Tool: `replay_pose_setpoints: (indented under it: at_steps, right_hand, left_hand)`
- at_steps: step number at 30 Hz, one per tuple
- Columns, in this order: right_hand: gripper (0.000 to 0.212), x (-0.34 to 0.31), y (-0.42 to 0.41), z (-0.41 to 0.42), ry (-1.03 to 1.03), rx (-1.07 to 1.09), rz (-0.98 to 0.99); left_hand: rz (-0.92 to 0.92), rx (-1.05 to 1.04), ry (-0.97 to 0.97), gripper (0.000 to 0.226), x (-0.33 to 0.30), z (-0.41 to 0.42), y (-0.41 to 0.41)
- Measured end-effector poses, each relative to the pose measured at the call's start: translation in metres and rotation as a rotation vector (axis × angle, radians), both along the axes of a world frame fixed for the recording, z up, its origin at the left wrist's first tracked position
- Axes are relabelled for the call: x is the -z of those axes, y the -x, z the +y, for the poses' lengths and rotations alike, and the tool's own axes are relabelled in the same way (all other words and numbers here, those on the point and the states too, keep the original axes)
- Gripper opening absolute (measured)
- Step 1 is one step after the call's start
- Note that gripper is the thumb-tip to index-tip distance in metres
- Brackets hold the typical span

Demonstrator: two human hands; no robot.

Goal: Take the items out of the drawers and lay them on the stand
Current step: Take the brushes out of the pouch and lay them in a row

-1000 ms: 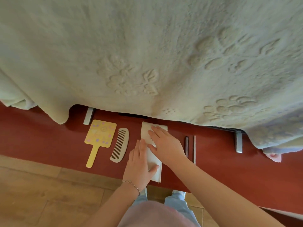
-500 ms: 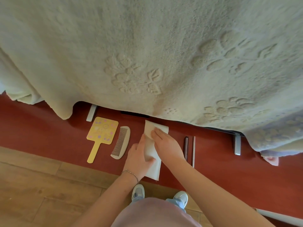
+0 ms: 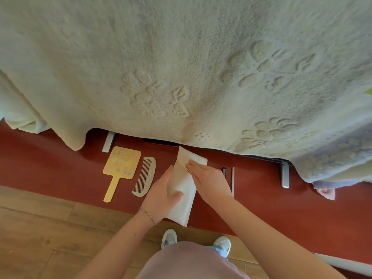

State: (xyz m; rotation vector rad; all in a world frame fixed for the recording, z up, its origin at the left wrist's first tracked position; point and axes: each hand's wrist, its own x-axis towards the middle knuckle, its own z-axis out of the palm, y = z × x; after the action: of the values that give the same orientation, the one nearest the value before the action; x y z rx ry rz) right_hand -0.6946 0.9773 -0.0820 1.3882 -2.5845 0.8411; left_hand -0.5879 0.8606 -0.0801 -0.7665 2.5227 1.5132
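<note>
Both hands are working a white cloth [image 3: 186, 190] lying on the red bench [image 3: 60, 170]: left hand [image 3: 161, 196] is gripping its left edge, folded up, thumb on top; right hand [image 3: 209, 180] is pressing flat on it, fingers spread. A comb [image 3: 145, 176] and yellow mirror [image 3: 120, 168] are lying just left, apart from the cloth.

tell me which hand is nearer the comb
Left. The left hand sits just right of the comb, holding the white cloth; the right hand is beyond the cloth, farther away.
</note>
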Motion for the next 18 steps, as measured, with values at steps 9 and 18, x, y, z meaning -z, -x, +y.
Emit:
replay_pose_setpoints:
  at_steps: [9,18]
  right_hand:
    - [0.024,-0.017,-0.003,0.004,-0.012,0.026,-0.09]
    - [0.017,-0.036,0.006,0.001,0.007,0.127,-0.266]
  left_hand:
    - [0.017,0.055,-0.03,0.072,-0.003,-0.004,-0.004]
    - [0.022,0.032,-0.181,0.063,-0.011,-0.018,-0.016]
